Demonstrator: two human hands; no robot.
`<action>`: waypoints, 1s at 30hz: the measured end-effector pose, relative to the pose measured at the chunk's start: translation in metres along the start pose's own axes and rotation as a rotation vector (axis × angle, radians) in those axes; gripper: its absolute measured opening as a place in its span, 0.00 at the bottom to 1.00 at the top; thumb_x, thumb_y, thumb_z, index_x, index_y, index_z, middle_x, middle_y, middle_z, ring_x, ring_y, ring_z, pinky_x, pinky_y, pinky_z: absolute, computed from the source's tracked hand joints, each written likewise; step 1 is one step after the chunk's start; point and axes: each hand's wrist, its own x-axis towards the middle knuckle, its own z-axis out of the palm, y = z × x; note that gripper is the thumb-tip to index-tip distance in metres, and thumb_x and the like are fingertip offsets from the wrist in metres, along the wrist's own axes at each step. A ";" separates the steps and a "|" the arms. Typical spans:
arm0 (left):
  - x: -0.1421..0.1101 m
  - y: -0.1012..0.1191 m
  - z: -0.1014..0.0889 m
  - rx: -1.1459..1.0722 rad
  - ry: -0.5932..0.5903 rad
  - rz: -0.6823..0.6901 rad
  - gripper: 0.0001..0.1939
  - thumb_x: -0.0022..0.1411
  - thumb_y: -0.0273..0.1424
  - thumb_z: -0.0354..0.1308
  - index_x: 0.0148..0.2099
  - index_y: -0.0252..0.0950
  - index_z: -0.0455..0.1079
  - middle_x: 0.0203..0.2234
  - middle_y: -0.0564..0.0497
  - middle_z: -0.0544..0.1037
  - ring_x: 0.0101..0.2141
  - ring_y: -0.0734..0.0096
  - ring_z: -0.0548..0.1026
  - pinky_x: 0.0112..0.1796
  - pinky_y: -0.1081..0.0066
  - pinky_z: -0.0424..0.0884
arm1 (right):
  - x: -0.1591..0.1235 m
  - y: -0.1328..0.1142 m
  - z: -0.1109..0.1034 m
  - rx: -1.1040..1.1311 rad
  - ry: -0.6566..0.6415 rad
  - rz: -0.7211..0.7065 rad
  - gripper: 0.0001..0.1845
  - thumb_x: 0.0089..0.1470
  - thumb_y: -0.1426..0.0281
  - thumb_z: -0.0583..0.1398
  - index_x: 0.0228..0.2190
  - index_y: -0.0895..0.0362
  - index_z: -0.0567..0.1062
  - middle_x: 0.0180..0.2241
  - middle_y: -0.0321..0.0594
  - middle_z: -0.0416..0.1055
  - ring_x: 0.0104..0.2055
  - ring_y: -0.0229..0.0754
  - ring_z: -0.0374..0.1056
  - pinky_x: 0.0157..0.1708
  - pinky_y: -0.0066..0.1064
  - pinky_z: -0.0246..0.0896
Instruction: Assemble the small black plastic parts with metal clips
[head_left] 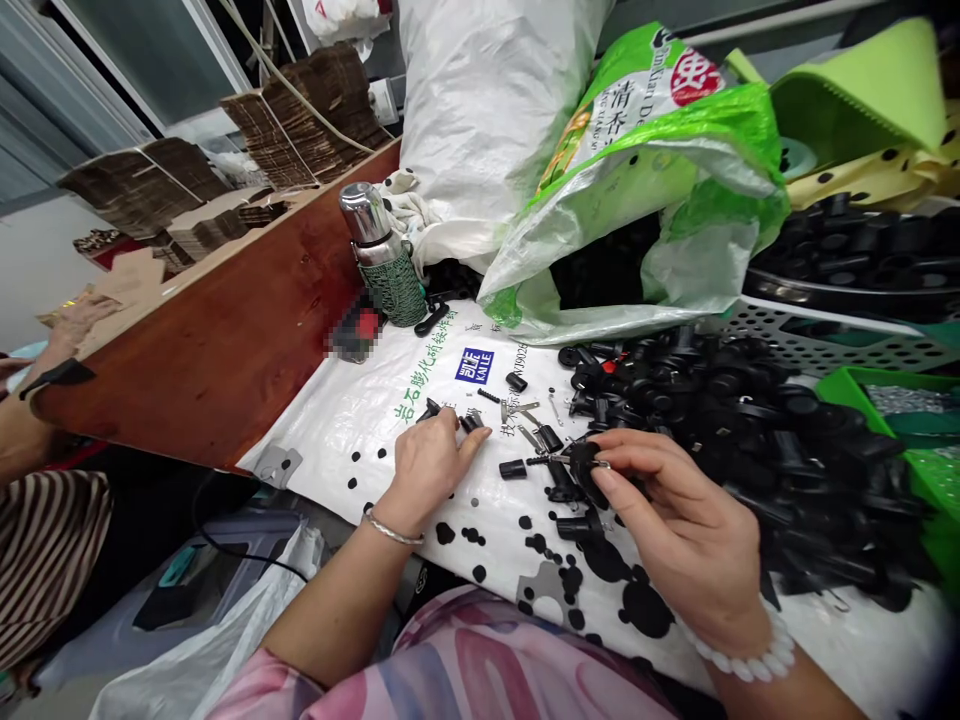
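My right hand (682, 520) pinches a black round plastic part (583, 465) between thumb and fingertips; a thin metal piece crosses it. My left hand (427, 460) rests low over the white sheet (322, 420), fingers curled and thumb pointing right. Small black-and-metal pieces (472, 420) show by its thumb and fingertips, though the grip on them is partly hidden. Between the hands lie flat metal strips (525, 412), a short black cylinder (513, 470) and a dark spring-like piece (488, 396). Beyond my right hand spreads a large heap of black plastic parts (787, 450).
A steel flask (390, 270) in a green net stands by a brown wooden board (225, 330). Behind are a green-and-white bag (637, 160) and a big white sack (487, 110). A green bin (855, 390) is at right. Another person's hand (79, 320) is at far left.
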 end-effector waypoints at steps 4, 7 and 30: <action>0.003 0.005 0.002 0.062 -0.088 0.007 0.18 0.60 0.46 0.48 0.38 0.35 0.65 0.29 0.46 0.77 0.32 0.60 0.75 0.29 0.69 0.63 | 0.002 0.000 -0.001 -0.015 0.030 -0.038 0.06 0.50 0.76 0.60 0.32 0.55 0.72 0.38 0.42 0.69 0.42 0.43 0.67 0.43 0.37 0.62; 0.005 0.006 0.002 0.067 -0.108 -0.024 0.21 0.57 0.50 0.48 0.38 0.36 0.65 0.29 0.48 0.77 0.32 0.61 0.75 0.29 0.70 0.64 | 0.003 -0.002 -0.003 -0.019 0.048 -0.049 0.06 0.50 0.76 0.60 0.32 0.55 0.72 0.37 0.41 0.69 0.41 0.43 0.67 0.42 0.37 0.63; -0.025 0.014 0.002 -0.544 0.096 0.635 0.12 0.63 0.35 0.50 0.46 0.34 0.63 0.33 0.49 0.75 0.31 0.71 0.74 0.33 0.71 0.70 | 0.007 0.001 -0.011 0.004 -0.044 -0.141 0.09 0.48 0.80 0.60 0.33 0.56 0.72 0.38 0.42 0.70 0.42 0.43 0.67 0.41 0.36 0.64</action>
